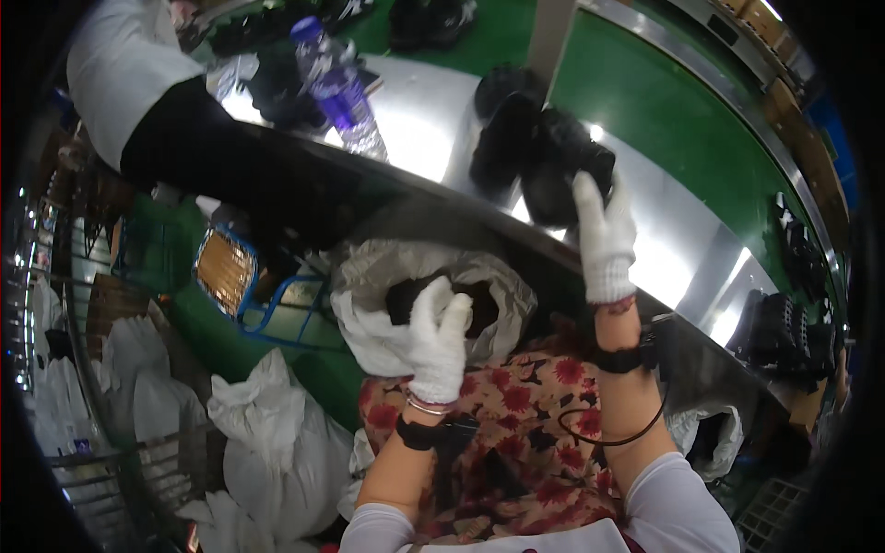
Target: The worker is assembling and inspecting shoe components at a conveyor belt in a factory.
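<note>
Here, seen from above, a person in white knit gloves works at the near edge of a shiny steel table (pixel 433 120) that runs diagonally from upper left to lower right. The right hand (pixel 604 241) reaches up over that edge, fingers spread and pressed against a dark, soft bundle of black fabric pieces (pixel 544 152) lying on the metal; whether the fingers actually close on it cannot be told. The bundle's long axis runs roughly from upper left down to lower right, along the table. Beyond the table a green conveyor surface (pixel 664 111) curves away, bounded by a metal rail.

The left hand (pixel 433 343) is below the table edge, fingers curled together over the rim of an open, crumpled pale plastic bag (pixel 498 286), whose mouth faces up and shows a dark item inside. The bag sits just against the person's red floral apron (pixel 516 415).

Room is tight: to the left lie several knotted white sacks (pixel 277 433) and a blue wire basket (pixel 230 272), and another person's black sleeve (pixel 230 175) rests along the table's far left. A clear plastic bottle with a purple label (pixel 336 88) lies on the table, well apart from the bundle
</note>
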Demonstrator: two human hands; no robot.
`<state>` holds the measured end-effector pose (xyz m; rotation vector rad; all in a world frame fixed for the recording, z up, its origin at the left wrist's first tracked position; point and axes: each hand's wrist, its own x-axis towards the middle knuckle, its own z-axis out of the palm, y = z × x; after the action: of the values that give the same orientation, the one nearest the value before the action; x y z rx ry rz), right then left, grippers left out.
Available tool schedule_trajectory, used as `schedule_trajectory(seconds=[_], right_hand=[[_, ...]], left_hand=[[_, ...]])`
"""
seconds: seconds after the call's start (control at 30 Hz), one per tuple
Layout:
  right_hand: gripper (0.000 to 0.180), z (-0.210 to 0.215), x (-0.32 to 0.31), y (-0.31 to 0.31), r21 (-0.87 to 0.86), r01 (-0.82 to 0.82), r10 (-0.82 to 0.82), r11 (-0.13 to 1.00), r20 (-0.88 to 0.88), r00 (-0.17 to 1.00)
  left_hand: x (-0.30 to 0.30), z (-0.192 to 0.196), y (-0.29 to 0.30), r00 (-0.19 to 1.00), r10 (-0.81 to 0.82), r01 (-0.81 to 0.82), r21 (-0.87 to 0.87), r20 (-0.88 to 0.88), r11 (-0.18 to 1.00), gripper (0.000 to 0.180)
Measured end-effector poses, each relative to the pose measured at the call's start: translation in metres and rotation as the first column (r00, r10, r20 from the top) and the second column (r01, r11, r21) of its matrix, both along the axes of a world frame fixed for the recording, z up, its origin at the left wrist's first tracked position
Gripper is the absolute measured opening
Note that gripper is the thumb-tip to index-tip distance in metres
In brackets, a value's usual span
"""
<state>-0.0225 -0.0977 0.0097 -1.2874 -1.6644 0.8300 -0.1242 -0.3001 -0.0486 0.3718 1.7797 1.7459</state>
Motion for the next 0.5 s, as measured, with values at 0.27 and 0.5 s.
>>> schedule_trajectory(seconds=[0.27, 0.5], right_hand=[[0.033, -0.03, 0.01, -0.07, 0.379, -0.073, 0.085, 0.922, -0.015, 0.996], [0.064, -0.236, -0.042, -0.175, -0.646, -0.622, 0.897, 0.443, 0.324, 0.301]], left_hand=[[-0.086, -0.159, -0.11, 0.975, 0.199, -0.22, -0.549, -0.098, 0.807, 0.061], [-0.107, -0.245, -0.105, 0.973, 0.218, -0.193, -0.772, -0.073, 0.605, 0.083]])
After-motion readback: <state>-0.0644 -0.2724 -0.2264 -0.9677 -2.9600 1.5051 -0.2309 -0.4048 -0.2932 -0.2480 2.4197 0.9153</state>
